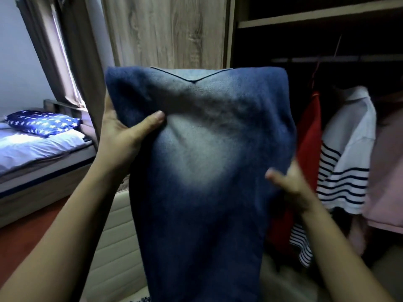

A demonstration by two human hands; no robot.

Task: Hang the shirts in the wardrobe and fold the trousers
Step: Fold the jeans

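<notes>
A pair of faded blue jeans hangs doubled over in front of me, filling the middle of the head view. My left hand grips its upper left edge, thumb on the front of the cloth. My right hand, blurred, holds the right edge lower down. In the open wardrobe behind, a red shirt, a white shirt with navy stripes and a pink garment hang from the rail.
The closed wooden wardrobe door stands straight ahead. A bed with a star-patterned pillow lies at the left under grey curtains. A cream padded surface is below the jeans.
</notes>
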